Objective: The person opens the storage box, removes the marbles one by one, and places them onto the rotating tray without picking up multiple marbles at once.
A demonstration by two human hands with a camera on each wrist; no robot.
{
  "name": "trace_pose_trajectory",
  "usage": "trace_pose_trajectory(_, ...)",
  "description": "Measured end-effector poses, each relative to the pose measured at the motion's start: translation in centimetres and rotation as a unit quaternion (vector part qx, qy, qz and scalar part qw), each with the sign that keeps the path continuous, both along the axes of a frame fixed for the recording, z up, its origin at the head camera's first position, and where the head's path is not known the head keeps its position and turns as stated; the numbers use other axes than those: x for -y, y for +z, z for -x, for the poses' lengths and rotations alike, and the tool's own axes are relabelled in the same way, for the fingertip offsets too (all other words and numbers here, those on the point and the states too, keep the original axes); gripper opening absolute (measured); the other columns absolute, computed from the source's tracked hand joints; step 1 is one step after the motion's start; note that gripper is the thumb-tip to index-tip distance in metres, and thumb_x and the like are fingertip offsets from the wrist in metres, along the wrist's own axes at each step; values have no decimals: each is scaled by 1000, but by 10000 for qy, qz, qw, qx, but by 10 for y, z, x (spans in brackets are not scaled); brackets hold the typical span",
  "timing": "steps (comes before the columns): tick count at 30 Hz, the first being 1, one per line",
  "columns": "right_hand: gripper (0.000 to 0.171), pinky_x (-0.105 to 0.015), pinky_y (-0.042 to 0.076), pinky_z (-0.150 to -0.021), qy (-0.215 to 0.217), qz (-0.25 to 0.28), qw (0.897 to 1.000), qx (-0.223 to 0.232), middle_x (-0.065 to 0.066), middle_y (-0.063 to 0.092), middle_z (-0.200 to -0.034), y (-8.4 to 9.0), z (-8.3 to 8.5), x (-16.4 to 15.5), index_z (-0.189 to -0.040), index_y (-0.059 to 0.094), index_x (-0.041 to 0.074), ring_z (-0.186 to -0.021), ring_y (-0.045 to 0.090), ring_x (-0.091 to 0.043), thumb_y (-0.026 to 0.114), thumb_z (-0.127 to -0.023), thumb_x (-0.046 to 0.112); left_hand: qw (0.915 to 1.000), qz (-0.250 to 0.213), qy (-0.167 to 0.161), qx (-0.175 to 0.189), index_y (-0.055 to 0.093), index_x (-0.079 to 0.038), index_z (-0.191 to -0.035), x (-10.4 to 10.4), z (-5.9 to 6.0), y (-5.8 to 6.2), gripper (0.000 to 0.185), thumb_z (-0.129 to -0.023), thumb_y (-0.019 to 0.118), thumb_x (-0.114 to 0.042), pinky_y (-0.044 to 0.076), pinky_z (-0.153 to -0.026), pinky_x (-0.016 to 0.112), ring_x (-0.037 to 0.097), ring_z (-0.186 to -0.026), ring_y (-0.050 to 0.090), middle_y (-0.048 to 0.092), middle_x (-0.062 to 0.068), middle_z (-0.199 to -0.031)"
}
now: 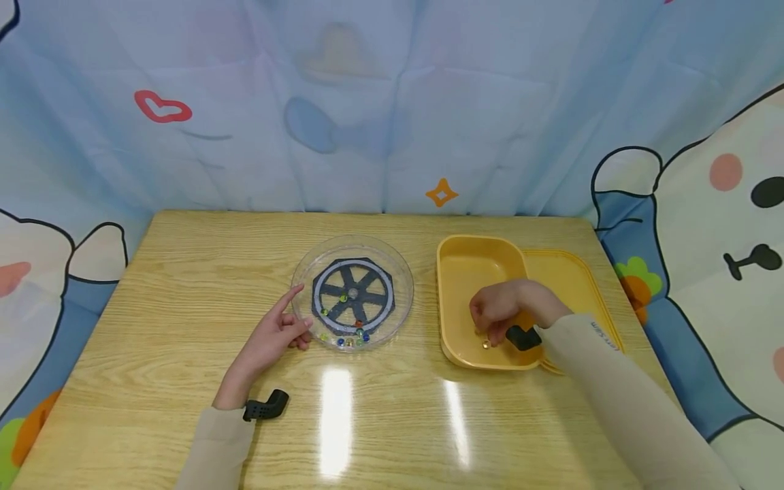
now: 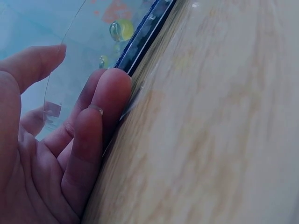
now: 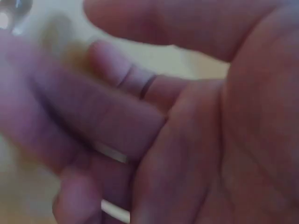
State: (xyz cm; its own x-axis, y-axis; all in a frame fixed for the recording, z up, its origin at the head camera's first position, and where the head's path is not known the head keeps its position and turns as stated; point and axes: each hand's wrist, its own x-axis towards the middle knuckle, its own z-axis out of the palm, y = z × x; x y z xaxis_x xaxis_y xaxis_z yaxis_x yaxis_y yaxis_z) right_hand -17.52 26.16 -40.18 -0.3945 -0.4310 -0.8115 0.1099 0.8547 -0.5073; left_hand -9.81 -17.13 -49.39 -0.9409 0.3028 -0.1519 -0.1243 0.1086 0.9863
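Observation:
A clear round dish (image 1: 401, 327) shows a dark spoked wheel shape (image 1: 375, 298) with a pale ring, and several coloured marbles lie in it. At its left rim is my left hand (image 1: 278, 330). The index finger stretches along the edge, the thumb overlaps the rim, and the other fingers (image 2: 112, 88) bend at the outer side near the table. My right hand (image 1: 499, 306) reaches down into a yellow tub (image 1: 468, 255), fingers loosely bent around small clear marbles (image 1: 486, 344). In the right wrist view a gap shows between thumb and fingers; a shiny marble (image 3: 14, 14) sits at the corner.
A yellow lid (image 1: 563, 272) lies to the right of the tub, partly under it. Both stand on a wooden table (image 1: 202, 272) with the dish. A blue printed curtain (image 1: 392, 136) hangs behind and along the sides.

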Motion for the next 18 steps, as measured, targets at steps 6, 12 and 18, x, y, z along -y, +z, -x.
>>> trace_pose_trajectory(6, 13, -40, 59, -78, -211, 799, 9960, 349, -21, 72, -86, -9, -2, 7, -105, 51, -5, -77, 72, -27, 59, -96, 1, 10000, 0, -9, -56, 22, -20, -160, -1, 0, 0, 71, -101, 60, -12, 60, -69, 35, 25, -72, 67, 64, 21, -84)
trace_pose_trajectory(12, 13, -38, 59, -78, -30, 668, 9976, 202, -17, 72, -85, -7, 1, 7, -107, 53, -5, -77, 72, -25, 58, -96, 1, 10000, -23, 33, 61, 21, -22, -160, -1, 0, 0, 71, -101, 60, -11, 60, -68, 34, 25, -72, 67, 65, 21, -85)
trace_pose_trajectory(18, 16, -34, 59, -77, 136, 666, 9977, 86, -13, 72, -81, -7, 3, 5, -109, 55, -6, -74, 70, -20, 61, -95, -1, 9999, -61, 40, 97, 20, -21, -161, 0, 0, 0, 72, -102, 59, -10, 60, -68, 35, 26, -72, 67, 64, 23, -86)
